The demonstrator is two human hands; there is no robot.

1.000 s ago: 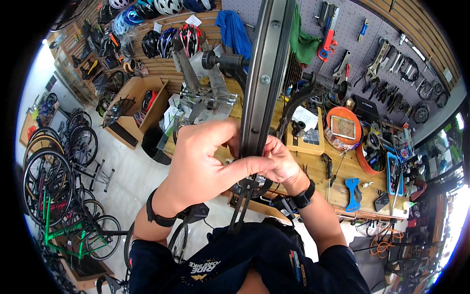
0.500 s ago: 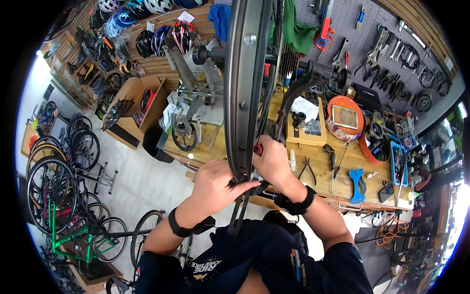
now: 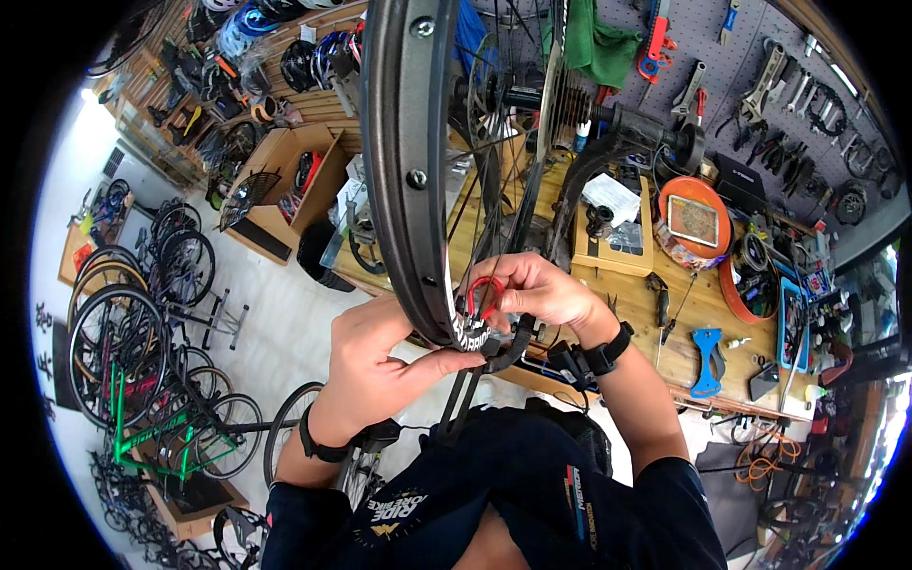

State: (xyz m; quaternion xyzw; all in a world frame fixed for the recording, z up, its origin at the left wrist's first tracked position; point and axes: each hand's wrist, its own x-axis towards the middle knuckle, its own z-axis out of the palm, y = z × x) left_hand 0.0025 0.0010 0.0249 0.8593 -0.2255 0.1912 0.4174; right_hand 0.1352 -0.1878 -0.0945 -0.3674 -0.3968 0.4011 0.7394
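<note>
A bare bicycle wheel rim (image 3: 394, 161) stands upright before me, its spokes running to a hub and cassette (image 3: 573, 103) behind it. The wheel sits in a black truing stand (image 3: 594, 166). At the rim's lower left side, my left hand (image 3: 375, 366) is closed around it, thumb stretched across near the stand's black gauge arm (image 3: 518, 347); its other fingertips are hidden behind the rim. My right hand (image 3: 543, 290) pinches a red round spoke wrench (image 3: 486, 297) among the spokes, just right of the rim.
The wooden bench (image 3: 641, 332) carries an orange tub (image 3: 698, 214), an open cardboard tray (image 3: 617, 249), a blue plastic tool (image 3: 707, 361) and several hand tools. Pegboard tools hang behind. Bicycles (image 3: 142, 380) line the left side, near a large cardboard box (image 3: 271, 228).
The rim appears further left and tilted, showing more spokes. My right hand now shows the red wrench more clearly among them. My left hand has moved slightly left, still at the rim.
</note>
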